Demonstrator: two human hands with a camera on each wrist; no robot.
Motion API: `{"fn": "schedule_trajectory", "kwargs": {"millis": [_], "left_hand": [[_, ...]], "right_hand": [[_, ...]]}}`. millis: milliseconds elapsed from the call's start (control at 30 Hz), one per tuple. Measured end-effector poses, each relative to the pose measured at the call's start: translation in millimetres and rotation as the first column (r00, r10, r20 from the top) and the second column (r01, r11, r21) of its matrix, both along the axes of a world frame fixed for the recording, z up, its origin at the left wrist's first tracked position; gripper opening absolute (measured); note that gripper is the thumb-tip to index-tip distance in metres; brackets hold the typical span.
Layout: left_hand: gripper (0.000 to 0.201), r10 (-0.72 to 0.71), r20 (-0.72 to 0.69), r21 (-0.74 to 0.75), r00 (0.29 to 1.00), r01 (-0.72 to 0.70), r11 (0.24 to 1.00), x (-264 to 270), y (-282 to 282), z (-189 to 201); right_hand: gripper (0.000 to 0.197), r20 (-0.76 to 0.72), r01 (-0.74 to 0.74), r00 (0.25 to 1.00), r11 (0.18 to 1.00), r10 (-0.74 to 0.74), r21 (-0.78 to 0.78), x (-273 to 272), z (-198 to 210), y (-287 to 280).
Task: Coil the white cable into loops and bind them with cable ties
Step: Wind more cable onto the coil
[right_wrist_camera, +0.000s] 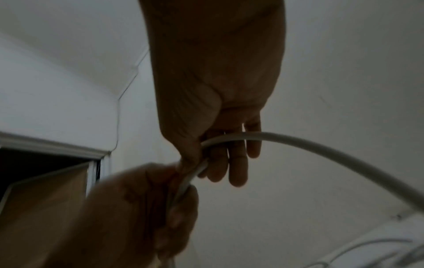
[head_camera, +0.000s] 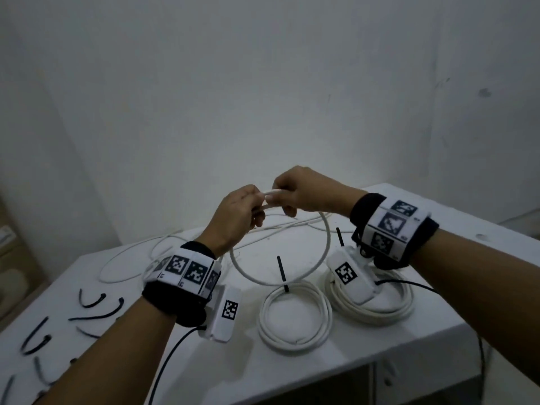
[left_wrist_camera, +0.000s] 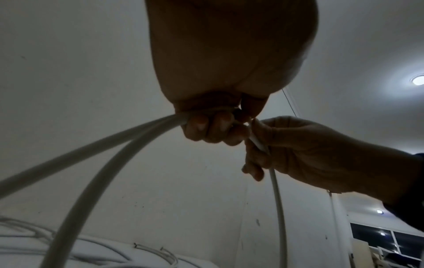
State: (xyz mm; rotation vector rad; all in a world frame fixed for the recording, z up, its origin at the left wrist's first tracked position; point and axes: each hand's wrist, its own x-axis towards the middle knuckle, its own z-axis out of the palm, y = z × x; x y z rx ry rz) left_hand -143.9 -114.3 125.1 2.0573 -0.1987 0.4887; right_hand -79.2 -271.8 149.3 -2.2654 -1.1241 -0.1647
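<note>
Both hands are raised above the white table [head_camera: 204, 372] and meet at the top of a single hanging loop of white cable [head_camera: 323, 252]. My left hand [head_camera: 248, 210] grips two cable strands [left_wrist_camera: 128, 137] in its curled fingers. My right hand [head_camera: 287, 197] pinches the cable [right_wrist_camera: 298, 143] between thumb and fingers, right against the left hand. The rest of the cable [head_camera: 163, 244] trails loose over the far part of the table. Several black cable ties [head_camera: 99, 312] lie on the left of the table.
Two coiled white cables lie below my hands, the nearer coil [head_camera: 295, 314] bound with an upright black tie [head_camera: 282, 273], the right coil [head_camera: 377, 305] partly hidden under my right wrist. A wall rises directly behind the table. The table's front edge [head_camera: 380, 355] runs below the coils.
</note>
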Motion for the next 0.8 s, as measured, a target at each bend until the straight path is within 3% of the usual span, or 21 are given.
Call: {"fn": "schedule_trajectory", "kwargs": {"millis": [67, 133, 233, 333, 433, 533, 633, 700, 800], "left_hand": [[0.029, -0.005, 0.005, -0.029, 1.000, 0.005, 1.000, -3.4, 4.7, 1.4], [0.028, -0.011, 0.004, -0.162, 1.000, 0.012, 0.987, -6.3, 14.4, 4.2], [0.028, 0.012, -0.002, -0.245, 1.000, -0.012, 0.969, -13.4, 32.5, 1.8], [0.025, 0.004, -0.139, -0.095, 0.990, -0.018, 0.995, -18.1, 41.9, -12.9], [0.019, 0.042, -0.291, 0.135, 0.956, -0.002, 0.991, -18.2, 44.0, -18.1], [0.045, 0.091, -0.135, 0.289, 0.987, -0.049, 0.956, -15.9, 32.6, 5.5], [0.029, 0.044, -0.051, 0.324, 0.998, -0.026, 0.946, -10.7, 3.8, 24.1], [0.023, 0.056, -0.034, 0.236, 0.998, -0.047, 0.971, -8.8, -11.0, 24.2], [0.021, 0.046, -0.016, -0.045, 0.999, -0.047, 0.998, -10.3, -9.6, 16.8]], "right_hand": [[0.028, -0.101, -0.012, 0.995, 0.997, 0.019, 0.076, 2.2, 1.7, -1.7], [0.025, -0.187, -0.013, 0.982, 0.988, 0.041, 0.153, 9.0, -1.5, -10.8], [0.019, -0.385, -0.001, 0.902, 0.895, 0.193, 0.445, 24.7, -10.1, -34.0], [0.019, -0.461, 0.088, 0.839, 0.765, 0.288, 0.638, 32.3, -20.4, -46.1], [0.016, -0.438, 0.093, 0.862, 0.769, 0.256, 0.633, 29.6, -28.2, -37.8], [0.017, -0.438, 0.037, 0.857, 0.816, 0.272, 0.577, 21.2, -28.5, -22.7], [0.026, -0.432, -0.004, 0.844, 0.810, 0.317, 0.586, 13.1, -23.2, -7.7], [0.033, -0.431, 0.008, 0.843, 0.794, 0.321, 0.608, 9.3, -17.6, -3.3], [0.033, -0.428, 0.052, 0.853, 0.768, 0.298, 0.638, 10.6, -13.0, -10.4]]}}
